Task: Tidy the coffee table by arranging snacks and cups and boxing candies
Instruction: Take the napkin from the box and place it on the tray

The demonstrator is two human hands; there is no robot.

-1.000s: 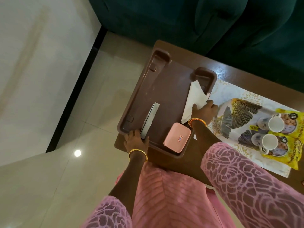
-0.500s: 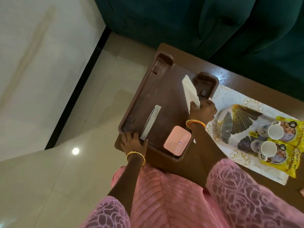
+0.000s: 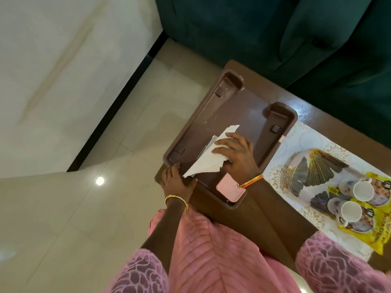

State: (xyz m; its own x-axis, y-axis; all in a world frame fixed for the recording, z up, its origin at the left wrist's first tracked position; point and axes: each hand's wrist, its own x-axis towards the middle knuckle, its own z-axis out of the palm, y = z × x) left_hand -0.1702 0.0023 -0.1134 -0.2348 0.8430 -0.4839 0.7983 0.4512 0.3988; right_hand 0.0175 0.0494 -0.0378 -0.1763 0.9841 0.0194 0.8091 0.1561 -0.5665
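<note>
A brown plastic tray (image 3: 234,106) lies on the left end of the wooden coffee table (image 3: 262,210). My right hand (image 3: 237,153) grips a white paper napkin (image 3: 208,160) and presses it on the tray floor near the front left. My left hand (image 3: 177,180) rests on the tray's near left corner and holds its rim. A pink box (image 3: 229,190) sits in the tray's near right corner, partly under my right wrist. Under the napkin a flat grey strip (image 3: 209,142) barely shows. Two white cups (image 3: 357,199) stand on yellow snack packets (image 3: 378,235) at the right.
A white patterned cloth (image 3: 304,136) covers the table's middle, with a gold and grey fan-patterned dish (image 3: 313,168) on it. A dark green sofa (image 3: 275,28) stands just behind the table. Tiled floor lies to the left. My pink-clad knees touch the table's near edge.
My right hand has swept the napkin from the tray's far right side down to its near left, over the grey strip. My left hand stays on the tray's corner.
</note>
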